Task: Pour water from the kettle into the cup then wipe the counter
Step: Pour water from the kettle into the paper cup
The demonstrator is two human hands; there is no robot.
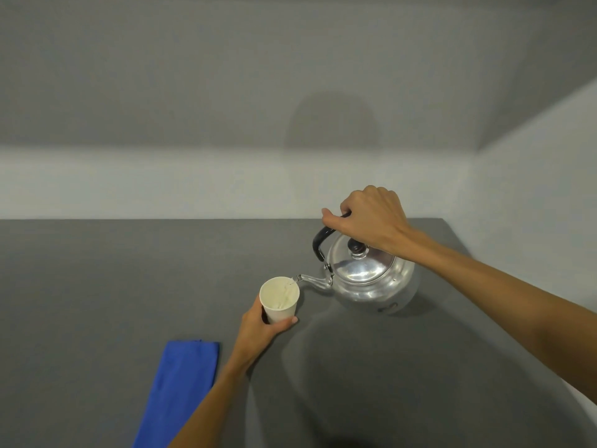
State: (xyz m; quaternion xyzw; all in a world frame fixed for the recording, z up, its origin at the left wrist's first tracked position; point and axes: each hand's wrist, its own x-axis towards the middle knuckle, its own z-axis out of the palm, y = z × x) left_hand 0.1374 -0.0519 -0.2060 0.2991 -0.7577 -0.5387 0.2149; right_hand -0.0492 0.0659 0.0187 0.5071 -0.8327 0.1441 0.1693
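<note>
A shiny metal kettle [368,279] with a black handle and a dark lid knob is tilted to the left above the grey counter [97,286]. My right hand [368,218] grips its handle from above. The spout tip sits at the rim of a white paper cup [280,300], and a thin stream of water runs into the cup. My left hand [261,331] holds the cup around its lower part, upright on or just over the counter. A folded blue cloth [181,386] lies flat on the counter to the left of my left forearm.
A pale wall rises behind the counter, and a second wall meets it at the right corner. The counter's right edge runs diagonally toward the lower right of the view.
</note>
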